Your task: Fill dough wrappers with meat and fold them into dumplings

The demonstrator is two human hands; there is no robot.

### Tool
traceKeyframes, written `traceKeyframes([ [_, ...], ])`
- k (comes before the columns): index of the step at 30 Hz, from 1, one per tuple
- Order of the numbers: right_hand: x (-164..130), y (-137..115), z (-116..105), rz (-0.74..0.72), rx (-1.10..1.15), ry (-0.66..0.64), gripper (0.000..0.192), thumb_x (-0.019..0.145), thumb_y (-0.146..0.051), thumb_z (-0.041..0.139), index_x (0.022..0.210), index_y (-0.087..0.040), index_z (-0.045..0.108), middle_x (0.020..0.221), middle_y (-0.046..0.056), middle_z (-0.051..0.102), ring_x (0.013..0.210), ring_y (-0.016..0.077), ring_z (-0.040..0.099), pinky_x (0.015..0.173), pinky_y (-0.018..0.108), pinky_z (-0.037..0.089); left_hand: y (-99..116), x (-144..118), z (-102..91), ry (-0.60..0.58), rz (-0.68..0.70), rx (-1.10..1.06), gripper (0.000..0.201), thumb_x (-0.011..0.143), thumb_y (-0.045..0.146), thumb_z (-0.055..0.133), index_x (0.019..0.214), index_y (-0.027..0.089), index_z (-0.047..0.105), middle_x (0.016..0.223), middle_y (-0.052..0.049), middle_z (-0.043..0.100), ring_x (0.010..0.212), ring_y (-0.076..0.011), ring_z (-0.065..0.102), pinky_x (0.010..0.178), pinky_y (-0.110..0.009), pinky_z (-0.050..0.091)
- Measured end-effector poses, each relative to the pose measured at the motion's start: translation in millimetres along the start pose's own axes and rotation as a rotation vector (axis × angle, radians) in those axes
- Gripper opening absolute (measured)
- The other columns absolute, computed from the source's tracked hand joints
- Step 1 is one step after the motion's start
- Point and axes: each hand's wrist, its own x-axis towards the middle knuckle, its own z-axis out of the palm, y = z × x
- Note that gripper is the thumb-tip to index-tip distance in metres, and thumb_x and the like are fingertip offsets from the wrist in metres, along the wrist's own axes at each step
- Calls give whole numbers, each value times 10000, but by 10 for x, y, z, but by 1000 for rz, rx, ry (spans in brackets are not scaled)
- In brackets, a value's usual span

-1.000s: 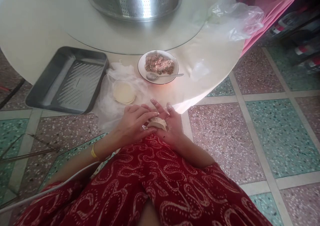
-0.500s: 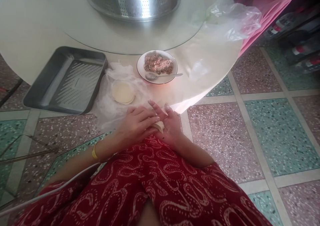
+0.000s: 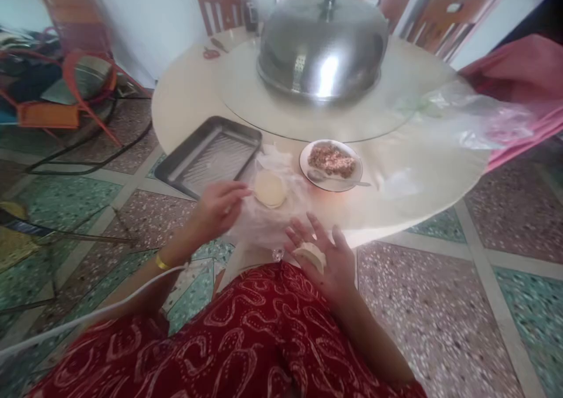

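My right hand (image 3: 328, 260) lies palm up with its fingers spread, and a pale folded dumpling (image 3: 311, 256) rests on the palm and finger bases. My left hand (image 3: 222, 207), its fingers partly bent and nothing visible in them, is over the near right corner of the grey baking tray (image 3: 206, 157). Its fingertips are by the left edge of a stack of round dough wrappers (image 3: 270, 188). Under the wrappers is a crumpled clear plastic bag (image 3: 292, 204). A white plate (image 3: 358, 166) of minced filling (image 3: 331, 159) stands beyond my right hand, with a metal spoon (image 3: 343, 180) in it.
A large domed metal lid (image 3: 321, 52) sits on the glass turntable (image 3: 246, 102). Plastic bags (image 3: 484, 116) and pink cloth (image 3: 519, 81) lie at the right. Wooden chairs (image 3: 453, 20) stand behind the table. A white cable (image 3: 97, 313) runs past my left forearm.
My left hand has left the dumpling and moved left and forward towards the wrappers. The dumpling now lies uncovered on my right hand. The view has tilted up and turned left.
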Motion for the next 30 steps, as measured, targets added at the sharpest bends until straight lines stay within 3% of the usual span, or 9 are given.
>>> traceKeyframes([
  [2,35,22,-2,9,15,17,463,851,-602,483,1199,-330,621,1240,12,691,1150,214,640,991,408,496,-361,-184,-132,-60,-152,188,332,877,146,449,1125,174,668,1199,-120,674,1109,-266,623,985,-472,454],
  [4,66,49,20,17,24,21,479,856,-596,490,1228,-321,610,1262,25,684,1165,225,639,1009,418,488,-628,-348,-216,-157,-202,317,351,846,160,460,1122,161,677,1262,-146,650,1215,-341,564,1005,-544,408],
  [9,115,101,133,32,14,32,477,862,-591,477,1220,-311,624,1243,38,698,1130,227,662,999,426,495,-830,-528,-222,-296,-114,228,291,954,302,431,986,228,710,1106,-57,735,1163,-294,606,1053,-534,342],
  [13,145,115,206,36,-3,31,478,865,-602,466,1209,-312,629,1249,44,694,1130,229,662,1009,434,483,-734,-534,-120,-363,-94,168,330,974,366,438,1077,160,675,1005,-93,747,928,-239,679,888,-398,465],
  [18,205,109,362,36,-31,32,479,879,-600,445,1209,-298,615,1235,46,699,1107,222,670,997,431,493,-584,-536,4,-344,-46,139,308,994,304,410,1009,149,677,887,-78,742,821,-226,683,759,-347,502],
  [22,317,103,550,33,-50,32,464,909,-569,380,1196,-278,599,1177,52,717,1039,216,691,917,409,542,-466,-467,-116,-168,9,42,328,972,399,477,1039,133,656,919,-98,728,826,-228,680,747,-348,528],
  [25,441,116,676,55,-51,7,469,931,-534,311,1207,-265,579,1141,49,722,990,204,699,857,386,568,-255,-261,-312,-50,40,-64,339,939,359,563,1186,127,587,1170,-150,651,1076,-244,632,908,-365,524],
  [27,508,135,761,80,-54,-5,479,952,-505,254,1205,-257,576,1086,44,731,927,188,704,806,361,581,-58,-76,-403,-71,162,-130,318,937,303,573,1208,138,558,1239,-155,612,1120,-235,611,923,-354,531],
  [30,556,164,893,75,-71,-13,460,971,-457,244,1210,-262,585,1037,25,735,859,155,693,762,304,586,186,145,-396,-255,316,-169,348,914,214,603,1250,156,531,1298,-149,579,1125,-235,602,844,-323,567],
])
